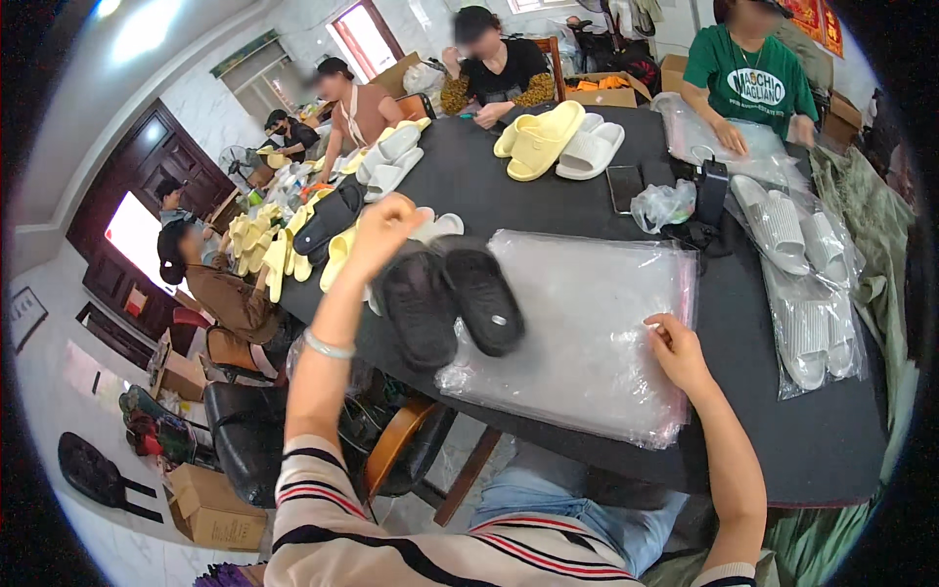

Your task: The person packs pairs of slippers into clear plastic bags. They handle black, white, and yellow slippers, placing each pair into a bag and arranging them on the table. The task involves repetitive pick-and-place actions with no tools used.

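Observation:
A pair of black slippers [484, 298], smeared by motion, shows over the left part of a stack of clear plastic bags [577, 333]. My left hand [386, 230] is raised just beyond their upper end, fingers curled. Whether it grips the slippers or anything else is hard to see. My right hand [678, 350] rests at the right edge of the bag stack, with thumb and fingers pinched on the plastic. Behind my left hand, white slippers [442, 226] and pale yellow slippers [337, 252] lie along the table's left side.
The dark table [782, 445] bears yellow slippers [540, 142], grey slippers [592, 149], a phone [624, 189], a crumpled plastic bag [663, 206] and a black device [711, 191]. Bagged white slippers [807, 338] lie at right. Several people work around it; a black chair [245, 440] stands left.

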`<act>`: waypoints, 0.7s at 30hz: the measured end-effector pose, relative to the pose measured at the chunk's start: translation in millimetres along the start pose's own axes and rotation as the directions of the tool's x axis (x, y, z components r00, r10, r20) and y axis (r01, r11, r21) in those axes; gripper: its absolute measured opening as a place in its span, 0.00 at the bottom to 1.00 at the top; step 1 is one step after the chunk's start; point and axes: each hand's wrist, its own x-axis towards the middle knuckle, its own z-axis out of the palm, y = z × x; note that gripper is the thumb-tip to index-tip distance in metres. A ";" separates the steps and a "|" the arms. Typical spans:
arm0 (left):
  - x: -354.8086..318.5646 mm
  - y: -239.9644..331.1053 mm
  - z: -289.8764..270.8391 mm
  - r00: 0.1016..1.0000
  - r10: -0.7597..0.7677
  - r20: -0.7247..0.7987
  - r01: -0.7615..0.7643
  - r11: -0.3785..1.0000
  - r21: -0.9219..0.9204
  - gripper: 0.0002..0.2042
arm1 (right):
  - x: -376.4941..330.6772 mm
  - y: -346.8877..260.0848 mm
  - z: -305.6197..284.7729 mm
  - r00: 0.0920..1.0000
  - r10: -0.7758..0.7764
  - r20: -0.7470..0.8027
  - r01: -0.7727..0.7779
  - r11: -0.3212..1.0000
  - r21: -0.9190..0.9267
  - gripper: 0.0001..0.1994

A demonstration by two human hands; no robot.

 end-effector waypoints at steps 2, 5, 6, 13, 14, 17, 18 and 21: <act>25.8 -10.9 -45.6 0.995 0.104 0.010 -0.100 0.919 0.381 0.12 | 0.3 1.7 -0.7 1.000 0.004 -0.004 -0.004 1.000 -0.007 0.10; 49.1 -53.8 -108.0 0.955 0.296 -0.029 -0.174 0.636 0.752 0.10 | -0.8 0.4 0.7 0.999 0.032 0.005 -0.032 0.999 0.006 0.10; 52.8 -70.1 -128.8 0.971 0.220 -0.093 -0.054 0.579 0.814 0.10 | -0.1 2.3 2.1 0.999 0.034 0.007 -0.034 0.999 0.021 0.10; 14.4 -168.8 -143.5 0.929 0.044 -0.367 0.269 0.602 0.752 0.18 | 2.4 -6.8 3.6 1.000 -0.010 -0.002 0.010 1.000 -0.024 0.09; 6.3 -175.4 -127.0 0.943 0.011 -0.331 0.254 0.619 0.743 0.20 | 0.8 -5.0 0.7 1.000 -0.007 -0.004 0.006 1.000 -0.029 0.09; -22.2 -194.1 -86.2 0.872 -0.328 -0.363 0.489 0.556 0.672 0.30 | -1.7 -2.8 -2.2 1.000 0.000 -0.001 0.000 1.000 -0.031 0.09; -33.8 -201.9 -82.7 0.835 -0.415 -0.362 0.546 0.539 0.641 0.33 | -0.5 -5.4 -0.3 1.000 -0.002 0.001 0.002 1.000 -0.022 0.09; -56.6 -217.3 -60.4 0.681 -0.642 -0.353 0.721 0.502 0.478 0.51 | -2.5 -2.7 1.2 1.000 0.006 -0.009 -0.006 1.000 -0.019 0.10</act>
